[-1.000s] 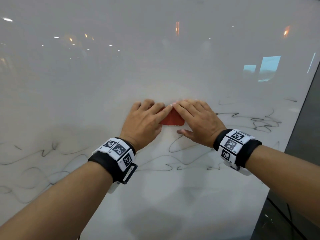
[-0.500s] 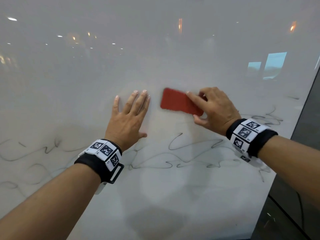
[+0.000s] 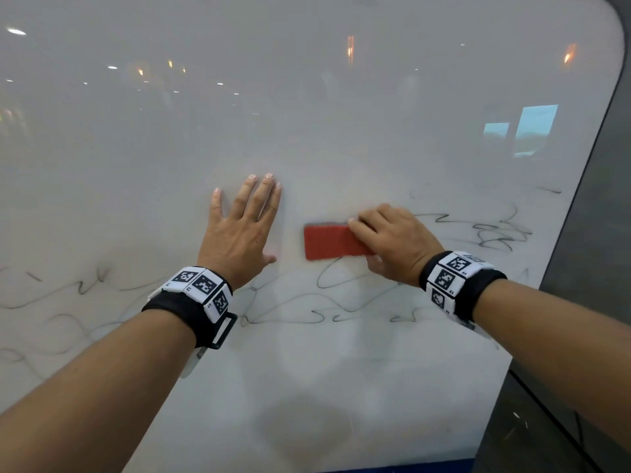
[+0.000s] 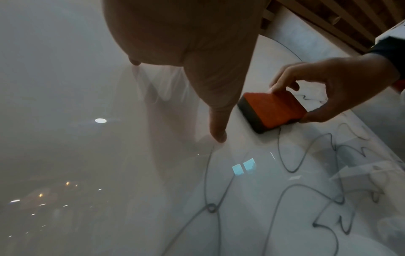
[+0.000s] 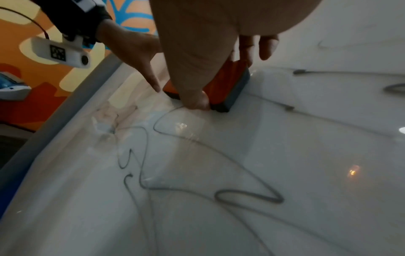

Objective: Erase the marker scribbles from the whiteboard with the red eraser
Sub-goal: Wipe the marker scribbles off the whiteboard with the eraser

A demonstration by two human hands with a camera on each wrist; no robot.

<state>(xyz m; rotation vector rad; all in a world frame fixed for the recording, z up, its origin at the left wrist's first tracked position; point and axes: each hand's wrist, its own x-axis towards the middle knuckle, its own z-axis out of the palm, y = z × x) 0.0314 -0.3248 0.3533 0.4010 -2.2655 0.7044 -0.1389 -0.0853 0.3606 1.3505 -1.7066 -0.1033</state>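
Observation:
The red eraser (image 3: 333, 242) with a dark felt base lies flat on the whiteboard (image 3: 307, 387). My right hand (image 3: 389, 240) grips its right end, fingers over the far edge and thumb on the near edge, as the left wrist view shows on the eraser (image 4: 274, 109). My left hand (image 3: 244, 227) lies flat on the board just left of the eraser, fingers straight and slightly spread. Black marker scribbles (image 3: 341, 302) run below both hands, with more scribbles to the right (image 3: 495, 233) and at the far left (image 3: 51, 295). In the right wrist view the eraser (image 5: 228, 83) sits above a looping line (image 5: 247, 197).
The board's dark frame and rounded corner (image 3: 611, 107) run down the right side, with dark floor (image 3: 546, 421) beyond. A blue strip (image 3: 392, 467) edges the board's near side. An orange patterned wall (image 5: 32, 78) shows past the board in the right wrist view.
My right hand has slid the eraser down toward the scribbles and levelled it. My left hand, which a second ago lay on the eraser, stays flat on the board.

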